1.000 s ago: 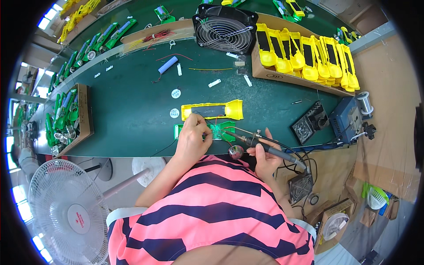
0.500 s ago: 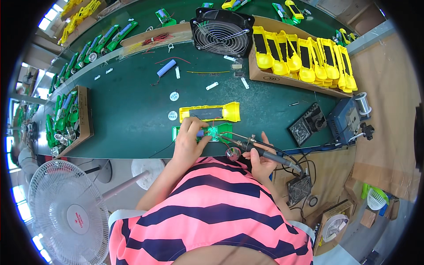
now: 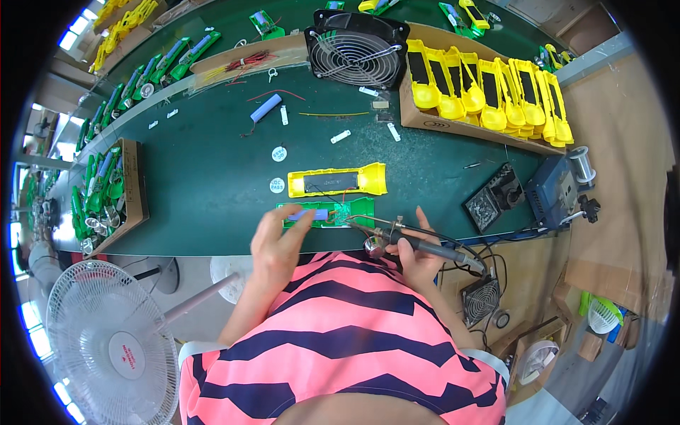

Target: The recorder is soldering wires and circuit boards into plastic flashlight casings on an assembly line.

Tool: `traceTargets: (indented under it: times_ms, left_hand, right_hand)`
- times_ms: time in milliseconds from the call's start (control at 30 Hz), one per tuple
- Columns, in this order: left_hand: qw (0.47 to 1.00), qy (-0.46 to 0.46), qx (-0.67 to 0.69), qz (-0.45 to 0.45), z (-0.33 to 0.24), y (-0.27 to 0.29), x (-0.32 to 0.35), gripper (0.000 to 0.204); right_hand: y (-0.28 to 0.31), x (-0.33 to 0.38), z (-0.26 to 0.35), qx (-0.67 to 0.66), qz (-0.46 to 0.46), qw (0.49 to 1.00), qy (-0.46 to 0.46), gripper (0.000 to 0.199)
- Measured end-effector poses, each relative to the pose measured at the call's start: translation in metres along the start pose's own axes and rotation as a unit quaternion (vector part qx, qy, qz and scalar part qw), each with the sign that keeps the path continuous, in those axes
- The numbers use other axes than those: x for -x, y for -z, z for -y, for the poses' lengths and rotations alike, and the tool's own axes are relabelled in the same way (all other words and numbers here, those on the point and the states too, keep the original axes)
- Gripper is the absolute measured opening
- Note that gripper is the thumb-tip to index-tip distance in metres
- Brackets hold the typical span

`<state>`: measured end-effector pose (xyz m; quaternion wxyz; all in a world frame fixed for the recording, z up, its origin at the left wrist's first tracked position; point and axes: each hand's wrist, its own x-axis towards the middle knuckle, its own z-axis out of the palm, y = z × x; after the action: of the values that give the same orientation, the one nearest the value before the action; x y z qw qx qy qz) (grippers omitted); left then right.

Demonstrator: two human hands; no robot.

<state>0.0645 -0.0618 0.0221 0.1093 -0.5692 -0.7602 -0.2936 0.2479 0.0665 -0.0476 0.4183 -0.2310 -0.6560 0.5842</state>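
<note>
A long green housing half [image 3: 365, 206] lies near the bench's front edge, with a purple cylindrical battery [image 3: 320, 214] and a green circuit board [image 3: 341, 211] in it. My left hand [image 3: 275, 244] has thumb and forefinger closed at the battery's left end, which they partly hide. In my right hand [image 3: 419, 261] is a soldering iron [image 3: 432, 248], its tip pointing left beside the board's right side. Thin wires run from the board. A round silvery lamp head [image 3: 373, 246] sits below the iron. Just beyond lies a yellow housing half [image 3: 375, 178] with a black panel.
A carton [image 3: 453, 129] of yellow housings stands back right, beside a black fan [image 3: 354, 57]. On the right are a soldering stand [image 3: 492, 198] and a blue soldering station [image 3: 549, 195]. A carton [image 3: 134, 180] of green assemblies stands left. A loose battery [image 3: 266, 108] lies behind.
My left hand has moved left, off the circuit board to the battery's left end. A dark wire now shows across the yellow housing. The iron has stayed nearly in place.
</note>
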Motion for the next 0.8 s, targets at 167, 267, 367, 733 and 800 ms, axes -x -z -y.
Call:
traceTargets:
  times_ms: [167, 267, 367, 733, 800]
  left_hand:
    - [0.992, -0.029, 0.122, 0.030, 0.001, -0.026, 0.006, 0.019]
    - [0.993, -0.060, 0.075, 0.070, 0.000, -0.032, 0.008, 0.020]
    - [0.993, -0.071, 0.047, 0.076, -0.002, -0.031, 0.005, 0.021]
    - [0.992, -0.067, 0.028, 0.100, -0.002, -0.035, 0.003, 0.020]
    - [0.993, -0.059, 0.030, 0.093, -0.001, -0.037, 0.004, 0.017]
  right_hand:
    - [0.003, 0.000, 0.008, 0.001, 0.004, 1.000, -0.006, 0.016]
    - [0.005, 0.007, 0.002, -0.031, -0.024, 0.998, -0.050, 0.019]
    - [-0.002, 0.007, 0.012, -0.133, -0.098, 0.971, -0.174, 0.017]
    - [-0.003, 0.003, 0.004, -0.085, -0.063, 0.989, -0.103, 0.016]
    - [-0.003, 0.003, 0.004, -0.097, -0.070, 0.986, -0.114, 0.015]
